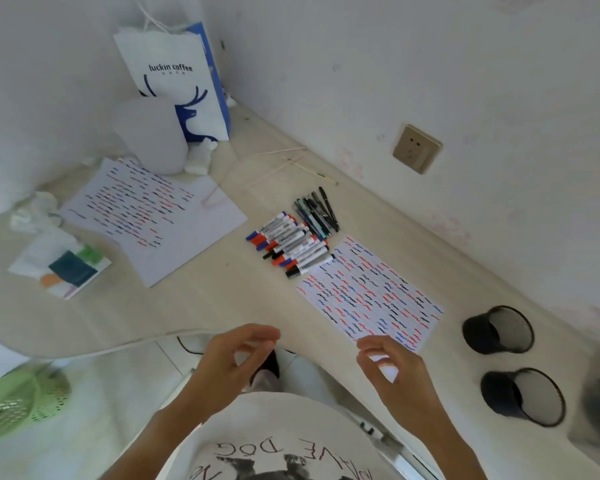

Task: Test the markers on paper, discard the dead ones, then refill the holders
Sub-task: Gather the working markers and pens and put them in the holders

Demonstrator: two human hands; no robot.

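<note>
A row of whiteboard markers (290,242) with blue, red and black caps lies on the cream desk (187,306), with a bundle of dark pens (317,211) just behind it. A test sheet (371,292) covered in red, blue and black squiggles lies to the right of them. Two black mesh holders (497,329) (522,396) stand at the right, both looking empty inside. My left hand (238,358) and my right hand (392,365) hover at the desk's near edge, fingers loosely curled, holding nothing. The right hand overlaps the sheet's near corner.
A second marked sheet (153,216) lies at the left, near a paper coffee bag (184,84) and a white rounded object (153,136). Tissue packs (59,261) sit further left. Thin sticks (291,164) lie by the wall. A green mesh bin (21,400) stands on the floor.
</note>
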